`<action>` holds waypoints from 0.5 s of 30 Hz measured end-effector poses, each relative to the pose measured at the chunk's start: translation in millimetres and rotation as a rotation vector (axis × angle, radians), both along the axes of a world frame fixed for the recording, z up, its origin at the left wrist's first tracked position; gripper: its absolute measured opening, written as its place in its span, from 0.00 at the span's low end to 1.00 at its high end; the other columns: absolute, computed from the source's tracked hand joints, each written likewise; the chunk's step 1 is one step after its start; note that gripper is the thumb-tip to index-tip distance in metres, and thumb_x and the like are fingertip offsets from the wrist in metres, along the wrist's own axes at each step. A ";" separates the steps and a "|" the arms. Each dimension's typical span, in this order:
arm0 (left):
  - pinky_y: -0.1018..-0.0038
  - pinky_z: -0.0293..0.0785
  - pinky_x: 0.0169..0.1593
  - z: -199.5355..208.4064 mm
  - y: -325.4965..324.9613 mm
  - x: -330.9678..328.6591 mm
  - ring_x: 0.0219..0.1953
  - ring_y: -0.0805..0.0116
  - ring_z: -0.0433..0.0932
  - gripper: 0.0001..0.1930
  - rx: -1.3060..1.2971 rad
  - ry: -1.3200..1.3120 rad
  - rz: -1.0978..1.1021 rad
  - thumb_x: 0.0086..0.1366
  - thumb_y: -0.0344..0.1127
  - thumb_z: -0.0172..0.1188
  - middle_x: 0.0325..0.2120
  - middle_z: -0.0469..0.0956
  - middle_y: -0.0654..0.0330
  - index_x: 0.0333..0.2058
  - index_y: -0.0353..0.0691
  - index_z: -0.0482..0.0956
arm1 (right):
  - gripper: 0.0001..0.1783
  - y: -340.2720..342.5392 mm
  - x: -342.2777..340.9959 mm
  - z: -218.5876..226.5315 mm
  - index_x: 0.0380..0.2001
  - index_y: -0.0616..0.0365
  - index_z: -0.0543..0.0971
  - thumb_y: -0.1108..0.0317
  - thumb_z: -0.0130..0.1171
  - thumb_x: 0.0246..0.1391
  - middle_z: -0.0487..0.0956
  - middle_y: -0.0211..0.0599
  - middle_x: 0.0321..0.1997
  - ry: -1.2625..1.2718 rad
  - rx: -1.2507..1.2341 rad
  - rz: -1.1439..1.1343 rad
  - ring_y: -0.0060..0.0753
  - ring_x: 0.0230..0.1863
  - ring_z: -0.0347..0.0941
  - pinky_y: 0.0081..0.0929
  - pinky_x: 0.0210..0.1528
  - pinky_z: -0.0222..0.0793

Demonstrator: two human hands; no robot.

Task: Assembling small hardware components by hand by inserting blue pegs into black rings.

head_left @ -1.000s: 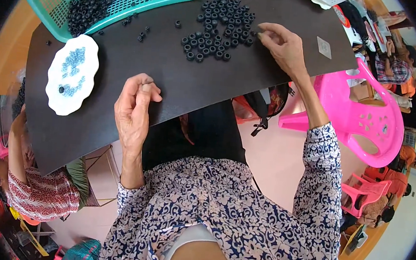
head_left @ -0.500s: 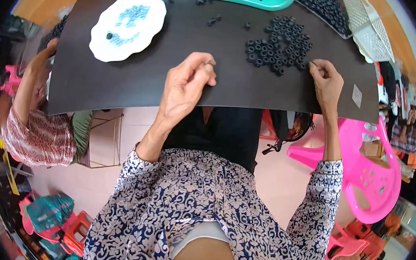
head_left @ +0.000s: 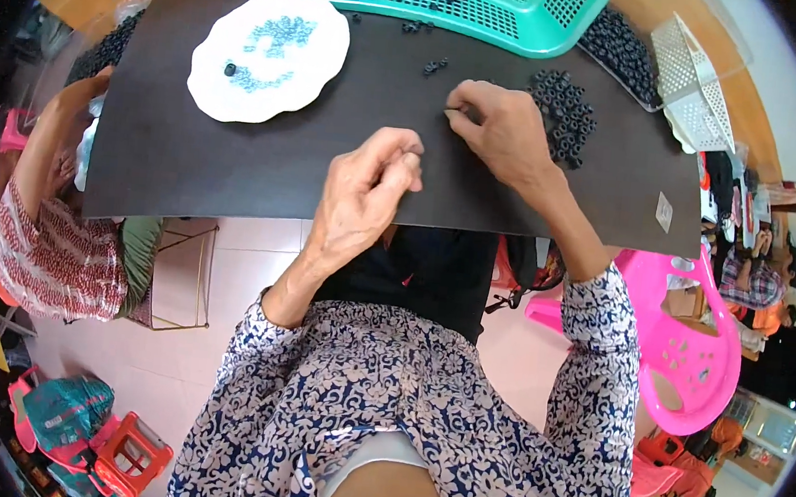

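Observation:
My left hand (head_left: 366,184) is over the front of the dark table (head_left: 263,166), its fingers curled into a pinch; whatever they hold is hidden. To its right and a little farther off, my right hand (head_left: 507,135) also has thumb and forefinger pressed together. Anything between those fingertips is too small to make out. Partly behind the right hand lies a loose pile of small black ring-shaped pieces (head_left: 569,112). A white scallop-edged plate (head_left: 217,48) at the left carries pale blue bits (head_left: 279,35) and one black ring piece (head_left: 230,70).
A green mesh basket (head_left: 530,35) with black pieces stands at the far edge. Beside it are a tray of black pieces (head_left: 623,60) and a white perforated basket (head_left: 701,86). A few pieces lie loose mid-table. Another person's arm (head_left: 43,142) is at left; a pink chair (head_left: 692,350) stands at right.
My right hand has moved left from the pile's right side to near my left hand, staying pinched. My left hand keeps its curled shape. The whole view has shifted slightly.

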State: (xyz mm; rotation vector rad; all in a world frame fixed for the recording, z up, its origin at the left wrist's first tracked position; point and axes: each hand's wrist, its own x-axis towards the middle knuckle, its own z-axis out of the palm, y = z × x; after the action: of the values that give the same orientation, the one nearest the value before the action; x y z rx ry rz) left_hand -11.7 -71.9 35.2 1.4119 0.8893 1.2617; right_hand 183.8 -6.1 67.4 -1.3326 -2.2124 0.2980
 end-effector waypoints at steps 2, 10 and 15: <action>0.80 0.69 0.31 -4.0 -0.7 -10.8 0.26 0.79 0.73 0.05 -0.012 0.011 0.023 0.65 0.28 0.50 0.20 0.73 0.64 0.37 0.33 0.73 | 0.06 1.4 -1.9 -2.3 0.29 0.60 0.77 0.71 0.62 0.47 0.77 0.38 0.28 -0.121 0.061 0.010 0.35 0.24 0.73 0.26 0.27 0.68; 0.82 0.68 0.32 -10.6 7.6 -17.3 0.29 0.78 0.73 0.08 -0.044 0.090 0.005 0.69 0.32 0.49 0.27 0.76 0.62 0.40 0.34 0.74 | 0.09 33.0 55.8 8.4 0.37 0.61 0.81 0.69 0.59 0.54 0.73 0.28 0.19 0.080 0.182 -0.232 0.13 0.22 0.64 0.17 0.27 0.64; 0.80 0.70 0.30 -11.9 9.8 -19.5 0.25 0.77 0.75 0.06 -0.035 0.127 0.055 0.64 0.28 0.51 0.20 0.74 0.62 0.38 0.34 0.74 | 0.11 49.4 67.5 12.1 0.39 0.60 0.81 0.69 0.57 0.54 0.71 0.26 0.19 -0.074 0.077 -0.179 0.14 0.23 0.64 0.19 0.26 0.63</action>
State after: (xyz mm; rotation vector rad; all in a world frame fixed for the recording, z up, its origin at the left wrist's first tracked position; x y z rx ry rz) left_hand -31.2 -62.2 23.2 1.4609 1.0378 1.2016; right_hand 251.3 43.3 79.5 -1.5083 -2.1227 0.0973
